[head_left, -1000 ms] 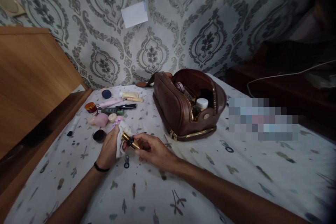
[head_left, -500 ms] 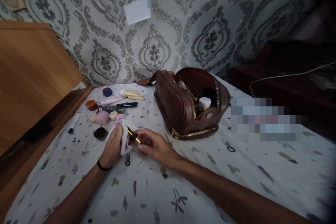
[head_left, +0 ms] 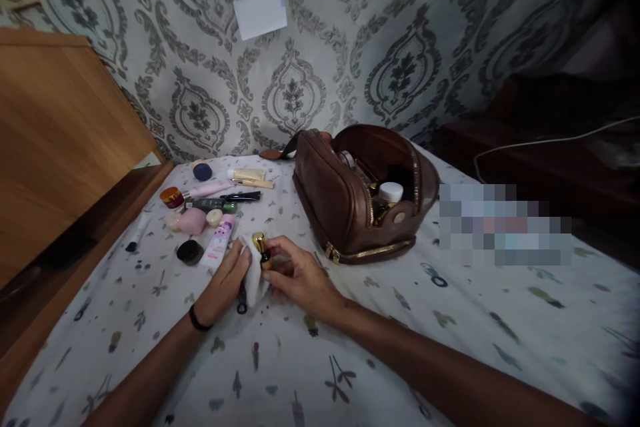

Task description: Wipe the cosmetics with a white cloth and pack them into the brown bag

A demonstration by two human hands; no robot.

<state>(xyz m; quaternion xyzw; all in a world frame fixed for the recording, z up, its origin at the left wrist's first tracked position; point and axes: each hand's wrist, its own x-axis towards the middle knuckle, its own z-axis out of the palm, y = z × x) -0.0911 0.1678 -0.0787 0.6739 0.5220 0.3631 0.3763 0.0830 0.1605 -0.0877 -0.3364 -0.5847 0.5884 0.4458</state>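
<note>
One cloth (head_left: 254,281) gripped in L hand (head_left: 224,283), btl (head_left: 259,240) pinched in R hand (head_left: 305,280); best w/ light, even pressure, btl steady.

The gold bottle (head_left: 261,251) has swung nearly upright; the white cloth (head_left: 254,277) has uncovered the pink-and-white tube (head_left: 220,240).

A small, shiny gold container (head_left: 261,251) with a black band at its middle, perhaps a cosmetic bottle, stood nearly upright, its top leaning slightly toward the left hand (head_left: 224,288). The fingers of the right hand (head_left: 306,281) held it by its lower part, above the printed sheet (head_left: 280,373). A plain white cloth (head_left: 255,280), soft and bunched, lay in the left hand, close against the container's left side, its lower edge hanging down.
</note>
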